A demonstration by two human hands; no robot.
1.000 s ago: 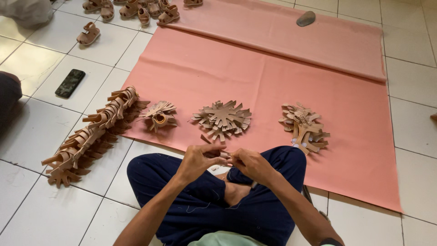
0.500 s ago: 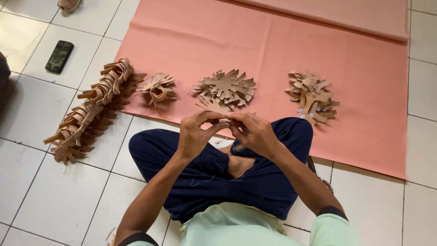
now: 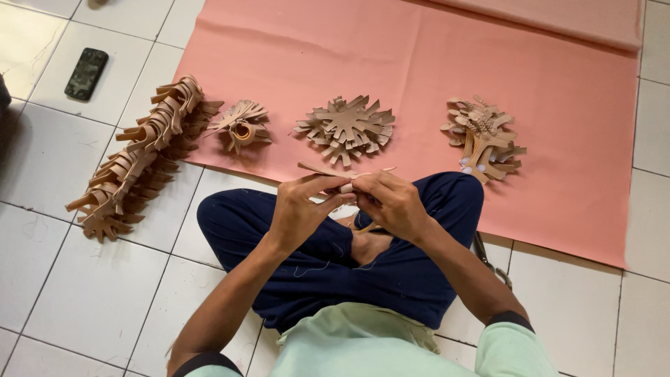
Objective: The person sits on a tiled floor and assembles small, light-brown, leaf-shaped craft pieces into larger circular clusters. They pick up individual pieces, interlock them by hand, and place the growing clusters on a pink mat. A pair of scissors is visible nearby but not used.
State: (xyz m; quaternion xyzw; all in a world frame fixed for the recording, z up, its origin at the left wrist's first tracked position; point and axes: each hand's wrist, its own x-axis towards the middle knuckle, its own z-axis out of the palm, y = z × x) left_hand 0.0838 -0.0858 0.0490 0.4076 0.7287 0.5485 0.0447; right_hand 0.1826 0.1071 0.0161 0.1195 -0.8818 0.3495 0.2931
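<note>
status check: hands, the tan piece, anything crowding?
Left hand and right hand both pinch one tan cut-out piece above the lap. Nearest pile of tan pieces lies apart on the pink sheet. Nothing crowding.

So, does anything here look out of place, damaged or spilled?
Nothing stands out. The left hand and right hand hold a tan cut piece; similar pieces sit in tidy piles on the pink sheet. A phone lies on the tiles.
</note>
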